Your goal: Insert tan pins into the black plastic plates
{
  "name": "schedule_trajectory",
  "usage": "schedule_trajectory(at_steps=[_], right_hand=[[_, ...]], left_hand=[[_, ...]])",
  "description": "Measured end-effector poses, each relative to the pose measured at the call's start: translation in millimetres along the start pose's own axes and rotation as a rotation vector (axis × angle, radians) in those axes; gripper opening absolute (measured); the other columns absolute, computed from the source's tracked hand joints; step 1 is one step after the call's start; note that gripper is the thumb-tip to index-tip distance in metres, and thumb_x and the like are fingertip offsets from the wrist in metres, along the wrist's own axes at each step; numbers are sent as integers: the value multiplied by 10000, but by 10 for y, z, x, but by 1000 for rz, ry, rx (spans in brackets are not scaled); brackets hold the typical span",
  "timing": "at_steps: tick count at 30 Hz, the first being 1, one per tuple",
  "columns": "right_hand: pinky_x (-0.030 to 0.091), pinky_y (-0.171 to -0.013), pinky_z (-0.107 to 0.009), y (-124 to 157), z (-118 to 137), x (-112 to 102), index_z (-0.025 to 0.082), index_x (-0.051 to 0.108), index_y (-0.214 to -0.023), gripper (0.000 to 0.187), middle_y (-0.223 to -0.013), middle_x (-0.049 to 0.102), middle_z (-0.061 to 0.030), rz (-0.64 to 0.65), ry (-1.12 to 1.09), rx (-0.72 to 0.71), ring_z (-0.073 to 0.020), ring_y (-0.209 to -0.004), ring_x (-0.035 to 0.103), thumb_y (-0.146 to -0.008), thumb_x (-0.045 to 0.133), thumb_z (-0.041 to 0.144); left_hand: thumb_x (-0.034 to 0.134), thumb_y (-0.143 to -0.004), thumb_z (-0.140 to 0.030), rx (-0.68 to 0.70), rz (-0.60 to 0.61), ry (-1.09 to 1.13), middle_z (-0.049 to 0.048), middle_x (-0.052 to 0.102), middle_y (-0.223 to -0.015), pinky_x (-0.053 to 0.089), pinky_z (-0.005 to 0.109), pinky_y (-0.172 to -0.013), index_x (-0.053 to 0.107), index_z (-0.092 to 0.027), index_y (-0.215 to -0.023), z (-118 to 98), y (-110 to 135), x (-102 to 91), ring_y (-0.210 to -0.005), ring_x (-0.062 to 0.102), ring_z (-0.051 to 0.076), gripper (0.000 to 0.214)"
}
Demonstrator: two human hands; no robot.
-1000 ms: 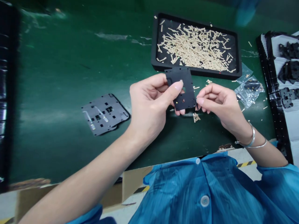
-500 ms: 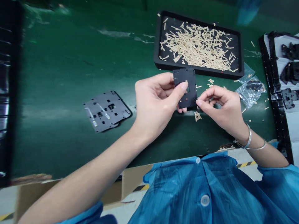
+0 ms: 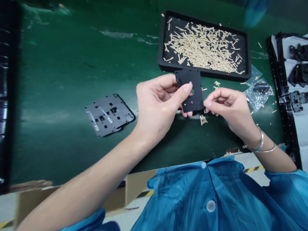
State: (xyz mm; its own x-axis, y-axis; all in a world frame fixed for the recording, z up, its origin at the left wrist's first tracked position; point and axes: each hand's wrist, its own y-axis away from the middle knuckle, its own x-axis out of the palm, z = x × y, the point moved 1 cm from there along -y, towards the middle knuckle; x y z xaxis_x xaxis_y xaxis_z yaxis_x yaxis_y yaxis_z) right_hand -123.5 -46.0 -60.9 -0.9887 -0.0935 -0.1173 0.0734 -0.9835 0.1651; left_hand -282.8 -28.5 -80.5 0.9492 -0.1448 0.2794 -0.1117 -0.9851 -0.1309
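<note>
Perforated black plate [image 3: 197, 89], one: above bench [image 3: 60, 80], grasped by left hand [image 3: 158, 101] at left side, presumably leaving right edge accessible; right hand [image 3: 227, 104] beside lower right corner, grip indeterminate.

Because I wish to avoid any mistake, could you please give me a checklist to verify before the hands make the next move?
1. Plate gripped by the left hand: ok, thumb on its face.
2. Right hand at the plate's lower right corner: ok.
3. Small piece between the right hand's fingertips: cannot tell, too small.
4. Pile of plates lined up: not ok, edges are askew.
5. Pale strips all inside the tray: not ok, some lie on the table.
</note>
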Motion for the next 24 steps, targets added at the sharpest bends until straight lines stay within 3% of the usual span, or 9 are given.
schedule_trajectory(at_steps=[19, 24], right_hand=[[388, -481, -197, -1, -16, 24, 162, 608, -613, 152, -557, 592, 42, -6, -11, 17, -58, -508, 510, -699, 722, 215], [409, -498, -198, 5, -34, 30, 160, 597, -614, 197, -561, 593, 44, -16, -11, -5, -57, -512, 512, -699, 755, 242]], left_hand=[[683, -814, -127, 18, -42, 54, -47, 612, -554, 491, 153, -324, 663, -103, -703, 48, 9, 18, -371, 559, 58, 116], [723, -798, -189, 13, -35, 59, -46, 609, -556, 490, 152, -327, 648, -107, -688, 58, -3, 17, -368, 558, 58, 157]])
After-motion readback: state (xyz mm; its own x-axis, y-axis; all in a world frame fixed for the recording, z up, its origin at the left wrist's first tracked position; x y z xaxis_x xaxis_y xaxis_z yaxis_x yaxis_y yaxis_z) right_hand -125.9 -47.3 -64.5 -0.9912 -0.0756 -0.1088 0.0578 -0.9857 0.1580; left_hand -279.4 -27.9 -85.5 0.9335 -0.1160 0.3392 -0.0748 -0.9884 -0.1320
